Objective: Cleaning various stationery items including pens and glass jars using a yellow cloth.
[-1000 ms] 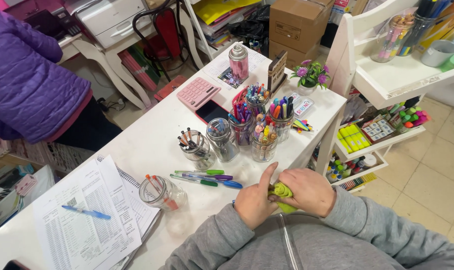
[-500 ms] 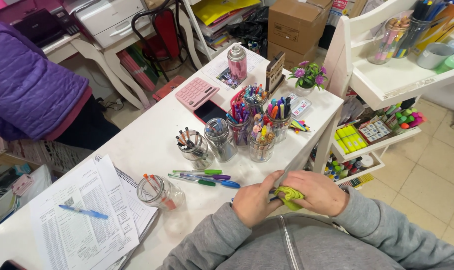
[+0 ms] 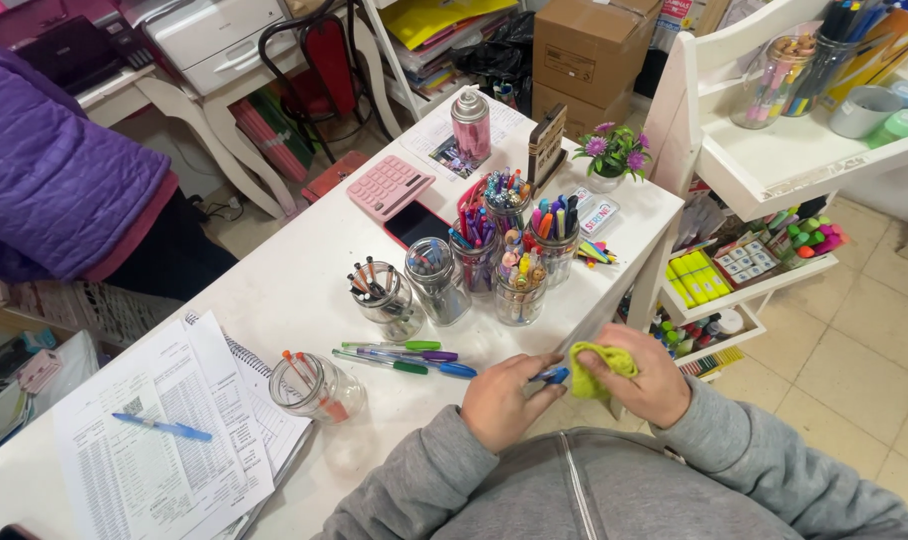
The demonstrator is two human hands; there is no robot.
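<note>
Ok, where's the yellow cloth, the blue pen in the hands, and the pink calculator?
yellow cloth (image 3: 596, 366), head view, on the bunched middle in the right hand.
blue pen (image 3: 552, 376), head view, on the blue end by the left fingertips.
pink calculator (image 3: 390, 186), head view, on its key face.

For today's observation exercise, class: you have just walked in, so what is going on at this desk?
A person in a grey sweater sits at a white desk. The left hand holds a blue pen, and the right hand presses a yellow-green cloth against its tip. More pens lie loose on the desk beside glass jars full of pens. Another person in a purple jacket sits at the left.
</note>
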